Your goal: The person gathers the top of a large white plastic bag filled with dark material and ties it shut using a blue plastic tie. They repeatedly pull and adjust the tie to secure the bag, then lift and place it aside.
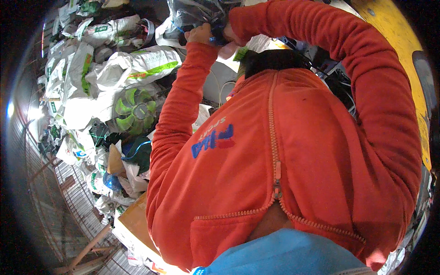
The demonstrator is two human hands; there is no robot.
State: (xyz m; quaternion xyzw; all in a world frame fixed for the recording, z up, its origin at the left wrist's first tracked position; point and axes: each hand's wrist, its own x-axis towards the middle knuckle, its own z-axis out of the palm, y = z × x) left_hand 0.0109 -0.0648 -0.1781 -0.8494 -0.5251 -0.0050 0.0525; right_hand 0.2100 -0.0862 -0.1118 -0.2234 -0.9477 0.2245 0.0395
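At the top of the head view, a dark, see-through plastic bag (195, 13) lies in front of me. My left hand (199, 35) is closed on its gathered edge, fingers curled. Close beside it, my right hand (230, 35) touches the same bunched part, but the sleeve and bag hide most of its fingers. A small blue strip or tie (212, 39) shows between the hands; what it belongs to is unclear. Both arms, in orange-red sleeves, reach forward from my body.
White sacks (153, 63) with green print are piled along the left. Among them sits a green fan (135, 110). A cardboard box (133, 217) stands lower left, and a blue bag (112, 181) lies above it. A yellow panel (394, 27) runs along the right.
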